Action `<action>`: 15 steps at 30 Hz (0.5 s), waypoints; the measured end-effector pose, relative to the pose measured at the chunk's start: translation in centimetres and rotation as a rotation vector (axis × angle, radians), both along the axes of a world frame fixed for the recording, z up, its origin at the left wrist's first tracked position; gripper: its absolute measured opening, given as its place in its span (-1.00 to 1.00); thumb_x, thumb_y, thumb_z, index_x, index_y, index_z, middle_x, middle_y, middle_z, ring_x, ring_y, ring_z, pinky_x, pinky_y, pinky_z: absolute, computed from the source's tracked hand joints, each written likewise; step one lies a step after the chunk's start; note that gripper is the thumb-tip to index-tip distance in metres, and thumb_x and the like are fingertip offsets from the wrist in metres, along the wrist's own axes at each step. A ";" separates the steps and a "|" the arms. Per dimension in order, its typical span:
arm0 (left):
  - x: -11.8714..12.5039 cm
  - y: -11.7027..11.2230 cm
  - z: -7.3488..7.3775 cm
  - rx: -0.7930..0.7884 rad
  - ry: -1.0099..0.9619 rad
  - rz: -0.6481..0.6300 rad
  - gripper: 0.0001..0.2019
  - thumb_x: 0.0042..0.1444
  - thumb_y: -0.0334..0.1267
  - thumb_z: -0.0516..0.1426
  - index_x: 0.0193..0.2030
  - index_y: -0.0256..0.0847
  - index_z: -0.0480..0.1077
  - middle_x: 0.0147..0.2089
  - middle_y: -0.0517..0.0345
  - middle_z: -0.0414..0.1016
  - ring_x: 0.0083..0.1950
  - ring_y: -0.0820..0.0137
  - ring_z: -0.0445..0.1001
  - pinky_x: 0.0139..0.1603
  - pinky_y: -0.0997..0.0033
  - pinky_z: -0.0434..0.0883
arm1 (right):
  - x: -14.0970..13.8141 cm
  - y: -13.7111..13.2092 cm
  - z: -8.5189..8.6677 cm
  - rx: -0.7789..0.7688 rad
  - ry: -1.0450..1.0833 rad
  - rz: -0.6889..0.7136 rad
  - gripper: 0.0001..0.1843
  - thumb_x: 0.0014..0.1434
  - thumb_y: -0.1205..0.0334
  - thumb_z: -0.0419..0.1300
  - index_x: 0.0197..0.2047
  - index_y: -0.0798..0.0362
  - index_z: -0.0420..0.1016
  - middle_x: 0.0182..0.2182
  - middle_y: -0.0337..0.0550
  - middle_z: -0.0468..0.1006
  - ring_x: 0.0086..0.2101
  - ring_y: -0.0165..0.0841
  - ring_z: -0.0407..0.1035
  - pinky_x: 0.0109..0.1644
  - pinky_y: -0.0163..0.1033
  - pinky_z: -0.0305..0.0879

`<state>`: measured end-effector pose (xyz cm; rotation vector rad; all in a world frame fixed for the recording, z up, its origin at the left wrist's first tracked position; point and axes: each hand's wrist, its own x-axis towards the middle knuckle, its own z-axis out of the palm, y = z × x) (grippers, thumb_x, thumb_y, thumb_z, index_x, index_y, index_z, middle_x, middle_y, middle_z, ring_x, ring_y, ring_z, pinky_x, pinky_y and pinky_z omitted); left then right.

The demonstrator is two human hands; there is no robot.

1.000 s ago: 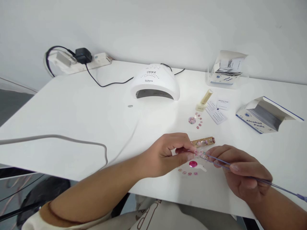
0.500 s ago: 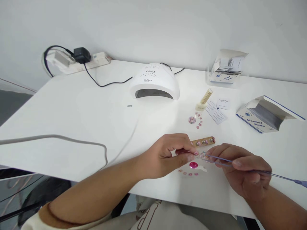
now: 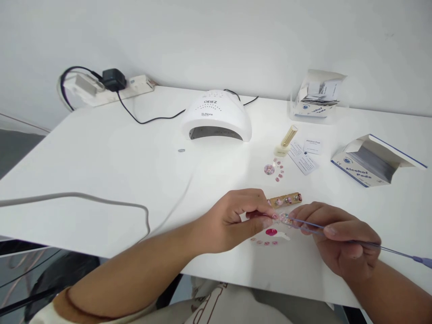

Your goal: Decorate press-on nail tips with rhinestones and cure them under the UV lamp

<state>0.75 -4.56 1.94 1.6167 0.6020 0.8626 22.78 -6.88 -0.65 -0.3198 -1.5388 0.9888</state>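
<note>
My left hand (image 3: 238, 220) pinches a small pink gem-like piece (image 3: 275, 217) between thumb and index finger. Right beside it is a glittery, clear-and-pink ornament (image 3: 285, 218) at the fingertips of my right hand (image 3: 347, 238). A thin doubled blue cord (image 3: 308, 223) runs from the ornament through my right fingers to a thicker blue end (image 3: 421, 261). The two glittery pieces appear to touch. Just beyond my fingers lies a tan bar (image 3: 285, 200) set with small pink pieces. Below them rest a magenta oval gem (image 3: 271, 232) and a row of small pink pieces (image 3: 266, 243).
A white nail lamp (image 3: 218, 117) stands at the back. Further right are a gold-capped bottle (image 3: 286, 140), a round pink gem (image 3: 269, 169) ringed by small pieces, alcohol pad packets (image 3: 303, 158) and two boxes (image 3: 364, 170) (image 3: 313, 105). A power strip (image 3: 111, 96) lies back left.
The ornament at my right hand and the pink piece in my left have come together, closing the small gap between them. The view has shifted slightly.
</note>
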 end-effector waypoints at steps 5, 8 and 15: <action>-0.1 0.0 -0.3 0.016 -0.011 -0.005 -0.86 0.19 -0.46 0.09 -0.18 -0.25 0.46 -0.37 0.14 0.38 -0.47 0.57 0.30 -0.49 0.57 0.26 | -0.1 -0.3 -0.1 -0.076 0.032 0.002 -0.63 0.30 0.17 -0.04 0.06 0.01 0.45 -0.30 -0.03 0.56 -0.29 -0.19 0.48 -0.23 0.05 0.45; 0.0 -0.1 -0.2 0.024 -0.025 0.003 -0.86 0.19 -0.45 0.09 -0.19 -0.25 0.46 -0.38 0.14 0.37 -0.47 0.57 0.30 -0.48 0.56 0.27 | -0.2 -0.3 -0.1 -0.125 0.060 0.010 -0.65 0.30 0.17 -0.04 0.03 -0.01 0.46 -0.31 -0.05 0.57 -0.31 -0.21 0.48 -0.25 0.01 0.44; 0.0 -0.2 0.1 -0.017 -0.001 0.003 -0.85 0.17 -0.46 0.10 -0.20 -0.27 0.49 -0.39 0.14 0.37 -0.45 0.55 0.33 -0.46 0.54 0.29 | -0.4 -0.2 -0.2 -0.179 0.111 0.035 -0.66 0.31 0.19 -0.06 0.01 0.01 0.46 -0.33 -0.06 0.56 -0.31 -0.22 0.47 -0.24 0.00 0.41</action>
